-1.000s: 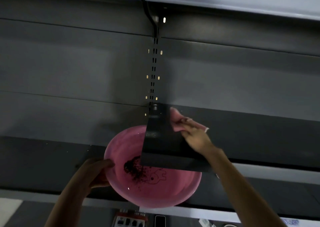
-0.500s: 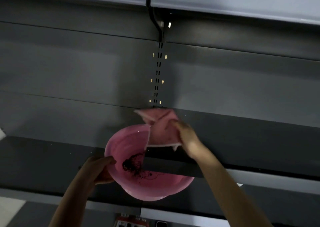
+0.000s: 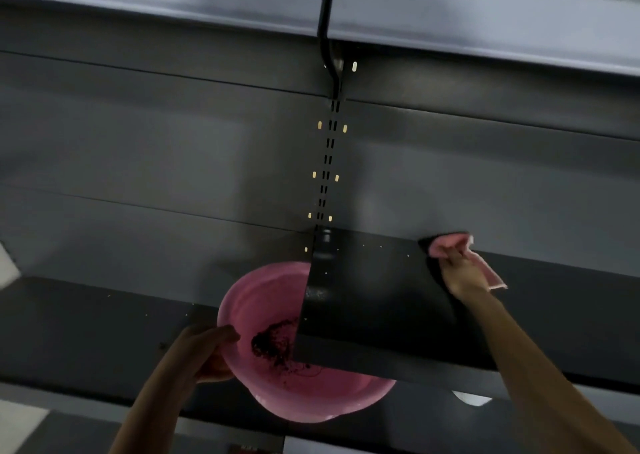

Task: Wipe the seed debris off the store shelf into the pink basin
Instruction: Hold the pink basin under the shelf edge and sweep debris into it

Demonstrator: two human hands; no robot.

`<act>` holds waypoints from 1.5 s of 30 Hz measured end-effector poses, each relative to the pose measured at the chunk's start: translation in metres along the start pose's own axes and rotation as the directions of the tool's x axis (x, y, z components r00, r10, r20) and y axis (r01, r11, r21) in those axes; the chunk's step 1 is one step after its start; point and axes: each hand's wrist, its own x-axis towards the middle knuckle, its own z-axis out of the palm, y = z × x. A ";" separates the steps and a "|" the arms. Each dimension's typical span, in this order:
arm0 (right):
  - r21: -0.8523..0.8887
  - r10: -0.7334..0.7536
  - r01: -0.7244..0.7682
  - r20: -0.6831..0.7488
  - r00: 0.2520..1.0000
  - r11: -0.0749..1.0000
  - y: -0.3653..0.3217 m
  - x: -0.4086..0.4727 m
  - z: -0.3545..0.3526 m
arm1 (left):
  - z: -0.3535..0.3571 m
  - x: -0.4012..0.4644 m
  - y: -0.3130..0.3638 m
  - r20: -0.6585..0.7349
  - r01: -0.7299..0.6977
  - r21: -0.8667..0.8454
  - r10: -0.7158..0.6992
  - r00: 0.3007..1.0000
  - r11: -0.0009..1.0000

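- Pink basin (image 3: 277, 301) is sitting under the left end of the dark shelf (image 3: 381, 294), our left hand (image 3: 207, 353) gripping its near-left rim.
- We are seeing a dark clump of seed debris (image 3: 272, 343) lying inside the basin, beside the shelf's edge.
- Our right hand (image 3: 462, 275) is clutching a bunched pink cloth (image 3: 450, 246), pressing it on the shelf's far right part.
- Pale specks (image 3: 381, 247) are dotting the shelf left of the cloth.

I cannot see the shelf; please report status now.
Left hand holds pink basin, debris inside. Right hand grips cloth on shelf. Specks remain.
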 end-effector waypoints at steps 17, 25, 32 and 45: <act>0.586 -0.510 0.100 0.594 0.622 0.804 -0.153 -0.094 0.075 | 0.002 -0.010 0.012 -0.011 -0.033 0.002 0.033 0.999 0.999; 0.623 -0.388 -0.097 0.593 0.706 0.777 -0.156 -0.114 0.042 | 0.009 -0.014 0.011 0.000 -0.056 0.032 0.056 0.998 0.998; 0.827 0.006 -0.287 0.324 0.946 0.483 -0.085 -0.062 -0.026 | 0.005 -0.018 0.002 0.053 -0.042 0.051 0.039 0.998 0.998; 0.082 -0.076 0.063 0.162 0.984 0.995 0.026 -0.021 -0.038 | 0.011 -0.021 -0.003 0.090 0.024 0.066 -0.030 0.996 0.998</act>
